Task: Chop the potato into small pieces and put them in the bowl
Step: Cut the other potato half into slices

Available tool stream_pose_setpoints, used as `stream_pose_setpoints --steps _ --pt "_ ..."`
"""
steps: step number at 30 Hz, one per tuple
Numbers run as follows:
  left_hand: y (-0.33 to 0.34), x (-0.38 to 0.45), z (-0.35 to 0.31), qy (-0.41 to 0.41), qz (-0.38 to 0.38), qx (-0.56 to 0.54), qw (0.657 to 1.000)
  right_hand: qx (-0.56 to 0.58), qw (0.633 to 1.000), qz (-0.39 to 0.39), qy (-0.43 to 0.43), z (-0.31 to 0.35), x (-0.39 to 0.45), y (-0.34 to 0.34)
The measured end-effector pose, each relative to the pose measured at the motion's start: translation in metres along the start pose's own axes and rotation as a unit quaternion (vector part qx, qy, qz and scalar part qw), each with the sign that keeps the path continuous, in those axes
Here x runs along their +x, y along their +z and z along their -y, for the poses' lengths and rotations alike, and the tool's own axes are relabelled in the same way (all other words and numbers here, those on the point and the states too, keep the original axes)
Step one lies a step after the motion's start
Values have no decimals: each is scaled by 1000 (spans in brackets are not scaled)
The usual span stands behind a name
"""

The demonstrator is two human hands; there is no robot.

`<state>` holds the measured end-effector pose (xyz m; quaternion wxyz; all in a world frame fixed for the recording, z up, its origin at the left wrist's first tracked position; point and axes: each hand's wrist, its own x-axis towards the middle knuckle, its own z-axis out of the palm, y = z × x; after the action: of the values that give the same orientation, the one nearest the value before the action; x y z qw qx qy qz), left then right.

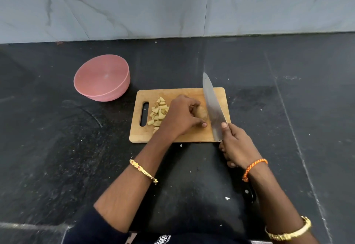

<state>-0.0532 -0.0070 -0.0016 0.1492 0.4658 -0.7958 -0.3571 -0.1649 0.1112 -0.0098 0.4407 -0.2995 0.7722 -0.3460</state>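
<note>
Both forearms were bare. The left wrist wore a thin gold bangle [143, 171]; the right wore an orange braided thread [254, 168] and — nearer the elbow — a broader gold bangle [290, 231]. Dark clothing [99, 230] showed below.

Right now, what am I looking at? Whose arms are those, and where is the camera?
There is just one picture, taken by a camera worn on a person's head, looking down at their own arms. No machine here, only two bare hands. On the black stone counter lies a rectangular wooden cutting board. The left hand holds the unchopped piece of brown potato steady. The right hand grips a big steel kitchen knife, its blade just beside the potato. A heap of small pale potato pieces sits on the board's left side. The round pink bowl waits on the counter, with no pieces inside yet.
</note>
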Motion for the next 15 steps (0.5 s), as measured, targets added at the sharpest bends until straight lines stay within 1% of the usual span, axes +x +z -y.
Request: stream_pose_setpoints --steps 2,8,15 --pt "2 2 -3 -4 -5 -11 1000 -22 1000 3 0 8 3 -8" --pt "1 8 -2 -4 10 -24 1000 -81 997 20 -2 21 7 -17" --pt "1 8 1 4 16 -44 999 -214 977 8 -10 35 8 -10"
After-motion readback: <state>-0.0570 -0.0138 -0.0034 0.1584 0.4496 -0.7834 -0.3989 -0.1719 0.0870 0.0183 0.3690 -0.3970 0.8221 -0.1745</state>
